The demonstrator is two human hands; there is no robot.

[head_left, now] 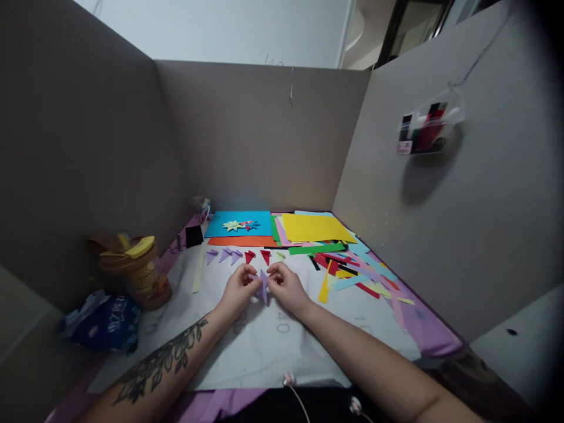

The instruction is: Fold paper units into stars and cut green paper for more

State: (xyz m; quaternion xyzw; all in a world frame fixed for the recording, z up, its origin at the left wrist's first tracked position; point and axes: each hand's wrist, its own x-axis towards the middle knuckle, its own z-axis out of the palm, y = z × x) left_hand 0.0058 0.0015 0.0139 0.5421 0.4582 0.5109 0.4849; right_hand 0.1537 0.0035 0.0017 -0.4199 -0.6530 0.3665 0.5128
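Between my two hands is a folded piece of purple paper (264, 288), pointed at top and bottom. My left hand (241, 286) pinches it from the left with thumb and fingers. From the right, my right hand (284, 286) pinches its other side. Just beyond them lies a row of small folded paper pieces: purple ones (225, 254) at the left, two red ones (265, 257) in the middle and a pale green one (281, 256) partly behind my right hand. My fingers cover some of the purple piece.
Paper stars (232, 225) rest on a blue sheet (215, 224) at the back. Beside it are a yellow sheet (317, 228) and scattered coloured strips (352, 282). A brown tub (147, 276) and blue packet (106, 323) stand left. Grey panels (264, 135) enclose the table.
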